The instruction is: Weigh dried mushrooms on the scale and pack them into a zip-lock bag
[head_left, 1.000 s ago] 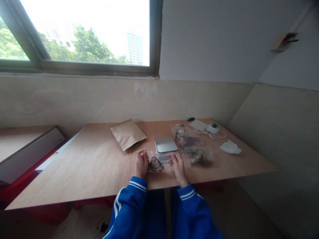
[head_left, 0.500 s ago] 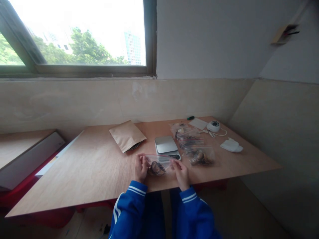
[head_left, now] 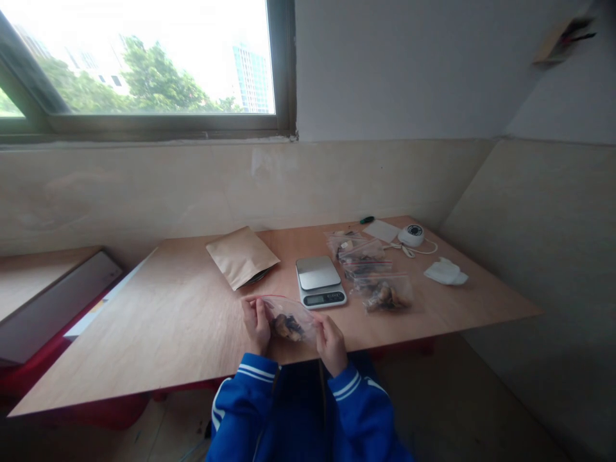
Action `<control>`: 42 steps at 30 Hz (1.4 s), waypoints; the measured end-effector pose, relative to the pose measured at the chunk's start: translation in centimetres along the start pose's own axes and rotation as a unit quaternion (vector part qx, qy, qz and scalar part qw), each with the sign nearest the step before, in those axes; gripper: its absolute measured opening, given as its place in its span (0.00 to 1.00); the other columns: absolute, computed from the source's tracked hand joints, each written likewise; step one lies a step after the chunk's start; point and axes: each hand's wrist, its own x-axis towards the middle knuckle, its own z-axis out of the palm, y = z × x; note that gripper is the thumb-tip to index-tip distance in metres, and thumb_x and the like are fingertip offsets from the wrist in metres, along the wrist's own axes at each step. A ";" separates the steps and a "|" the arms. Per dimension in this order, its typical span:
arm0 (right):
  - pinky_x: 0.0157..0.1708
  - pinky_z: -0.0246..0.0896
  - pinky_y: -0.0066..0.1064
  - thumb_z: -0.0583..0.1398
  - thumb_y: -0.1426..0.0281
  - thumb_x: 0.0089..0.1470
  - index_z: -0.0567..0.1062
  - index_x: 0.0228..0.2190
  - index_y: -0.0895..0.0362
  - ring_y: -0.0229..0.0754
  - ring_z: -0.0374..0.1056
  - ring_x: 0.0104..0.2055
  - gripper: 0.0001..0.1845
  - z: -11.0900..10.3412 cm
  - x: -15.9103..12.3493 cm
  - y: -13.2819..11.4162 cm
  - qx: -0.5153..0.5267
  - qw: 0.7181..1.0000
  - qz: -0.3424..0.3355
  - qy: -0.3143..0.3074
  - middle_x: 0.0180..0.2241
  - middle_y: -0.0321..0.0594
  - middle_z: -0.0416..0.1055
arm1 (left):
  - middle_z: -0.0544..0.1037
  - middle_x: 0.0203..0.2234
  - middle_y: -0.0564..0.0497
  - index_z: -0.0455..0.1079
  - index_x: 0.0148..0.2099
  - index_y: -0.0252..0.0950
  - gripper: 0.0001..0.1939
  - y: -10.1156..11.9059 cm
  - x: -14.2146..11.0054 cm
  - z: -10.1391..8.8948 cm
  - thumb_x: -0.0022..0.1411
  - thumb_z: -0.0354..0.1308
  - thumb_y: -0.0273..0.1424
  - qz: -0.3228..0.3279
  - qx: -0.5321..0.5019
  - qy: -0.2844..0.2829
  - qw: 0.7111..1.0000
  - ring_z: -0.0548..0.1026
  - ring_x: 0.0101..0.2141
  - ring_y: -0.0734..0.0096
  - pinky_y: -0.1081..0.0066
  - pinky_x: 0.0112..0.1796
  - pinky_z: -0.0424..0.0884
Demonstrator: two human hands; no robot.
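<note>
Both hands are low at the near edge of the table point(head_left: 168, 327), wrists bent up out of blue sleeves point(head_left: 250, 385). The left hand point(head_left: 255, 324) pinches the left end of a clear bag point(head_left: 287, 317), fingers closed on its top edge; the right hand point(head_left: 330, 340) grips the right end, fingers closed on the plastic. The bag is stretched between them just above the tabletop, with dark brown lumps sitting in its bottom. Just behind it stands a scale point(head_left: 320, 281) with a bare steel pan. To the scale's right lie more clear bags point(head_left: 373, 273), each holding similar dark pieces. A brown pouch point(head_left: 242, 255) lies flat to the scale's left.
</note>
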 end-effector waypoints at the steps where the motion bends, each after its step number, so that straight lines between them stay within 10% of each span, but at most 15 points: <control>1: 0.41 0.67 0.38 0.51 0.63 0.60 0.73 0.41 0.53 0.47 0.73 0.40 0.13 0.3 0.3 0.0 0.016 1.000 0.020 0.011 0.36 0.44 0.76 | 0.66 0.17 0.59 0.59 0.36 0.37 0.12 0.0 0.0 0.1 0.63 0.48 0.41 -0.004 -0.007 0.010 1.000 0.65 0.16 0.78 0.76 0.20 0.63; 14: 0.38 0.67 0.35 0.56 0.55 0.55 0.74 0.37 0.57 0.44 0.72 0.36 0.19 -1.4 4.1 1.8 0.116 0.975 0.158 0.103 0.33 0.43 0.76 | 0.75 0.28 0.53 0.64 0.35 0.36 0.13 0.8 0.2 0.1 0.58 0.55 0.41 -0.078 -0.026 -0.085 0.993 0.75 0.22 0.74 0.74 0.23 0.70; 42: 0.36 0.65 0.32 0.58 0.56 0.53 0.73 0.36 0.57 0.41 0.70 0.32 0.17 -1.6 4.2 1.5 0.158 0.969 0.168 0.091 0.30 0.39 0.74 | 0.74 0.26 0.51 0.64 0.34 0.35 0.14 1.2 0.2 0.1 0.58 0.55 0.42 -0.118 -0.071 -0.152 0.979 0.73 0.24 0.75 0.76 0.22 0.68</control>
